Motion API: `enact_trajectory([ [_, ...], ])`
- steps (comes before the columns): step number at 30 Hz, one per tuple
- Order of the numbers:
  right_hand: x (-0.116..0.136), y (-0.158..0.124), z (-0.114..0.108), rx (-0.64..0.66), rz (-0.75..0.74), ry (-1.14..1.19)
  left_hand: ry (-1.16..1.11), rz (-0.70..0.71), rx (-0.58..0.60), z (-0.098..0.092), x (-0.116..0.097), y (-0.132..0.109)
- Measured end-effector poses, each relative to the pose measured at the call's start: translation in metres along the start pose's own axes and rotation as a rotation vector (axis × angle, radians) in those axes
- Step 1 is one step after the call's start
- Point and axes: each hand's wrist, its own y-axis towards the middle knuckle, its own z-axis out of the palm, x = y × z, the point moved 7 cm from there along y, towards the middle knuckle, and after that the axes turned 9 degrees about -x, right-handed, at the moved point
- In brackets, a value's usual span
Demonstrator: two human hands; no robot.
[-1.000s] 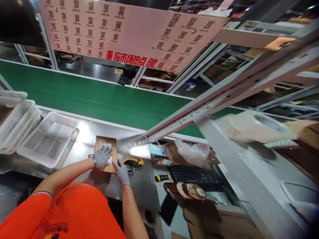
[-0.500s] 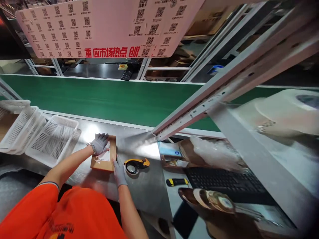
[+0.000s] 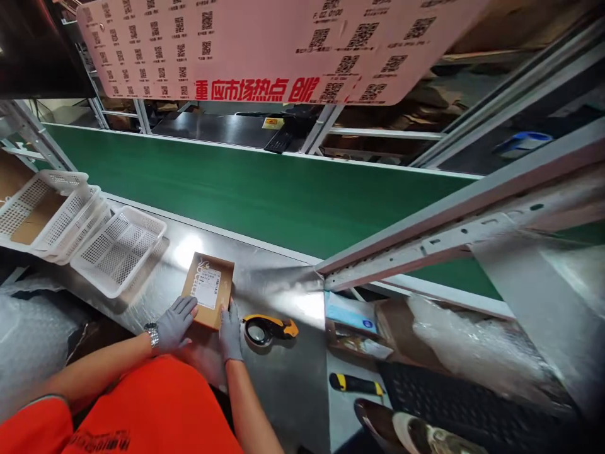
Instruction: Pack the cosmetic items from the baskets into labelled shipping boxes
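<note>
A small brown cardboard box [image 3: 218,268] with a white printed label [image 3: 206,289] lies flat on the metal bench. My left hand [image 3: 176,323], in a grey glove, rests at the box's lower left corner, fingers stretched out with their tips touching it. My right hand [image 3: 230,331], also gloved in grey, grips the lower right edge, its thumb at the top face and its fingers along the side. Just right of this hand lies a yellow and black tape dispenser [image 3: 269,330] with a tape roll in it.
White perforated baskets [image 3: 120,252] stand at the left. A green conveyor belt [image 3: 236,183] runs behind the metal bench [image 3: 293,372]. A slanted metal post [image 3: 454,233] rises at the right. Nearby lie a yellow and black cutter [image 3: 355,384], a keyboard [image 3: 439,397] and plastic wrap [image 3: 472,340].
My left hand has slid off the label on the box's top to its lower left corner, uncovering the label. My right hand stays at the right side. The view has shifted left.
</note>
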Motion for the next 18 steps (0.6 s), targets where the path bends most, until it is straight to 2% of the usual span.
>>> enact_trajectory([
  [2, 0.007, 0.005, -0.008, -0.012, -0.02, -0.124, -0.053, -0.095, -0.016, 0.001, 0.01, -0.03],
  [4, 0.032, 0.016, -0.01, -0.019, -0.165, -0.236, -0.13, -0.271, -0.069, 0.002, 0.025, -0.061],
  [5, 0.049, 0.022, -0.006, -0.013, -0.273, -0.294, -0.177, -0.406, -0.101, 0.005, 0.035, -0.076],
  [8, 0.099, 0.04, 0.026, 0.075, -0.556, -0.456, -0.345, -0.883, -0.18, 0.019, 0.064, -0.127],
  [10, 0.12, 0.05, 0.054, 0.146, -0.619, -0.542, -0.44, -1.091, -0.202, 0.032, 0.073, -0.155],
  [12, 0.129, 0.054, 0.077, 0.192, -0.639, -0.633, -0.493, -1.185, -0.207, 0.041, 0.076, -0.174],
  [14, 0.13, 0.053, 0.091, 0.219, -0.665, -0.717, -0.508, -1.24, -0.196, 0.046, 0.078, -0.188],
  [18, 0.128, 0.048, 0.096, 0.247, -0.715, -0.802, -0.508, -1.332, -0.168, 0.05, 0.081, -0.206],
])
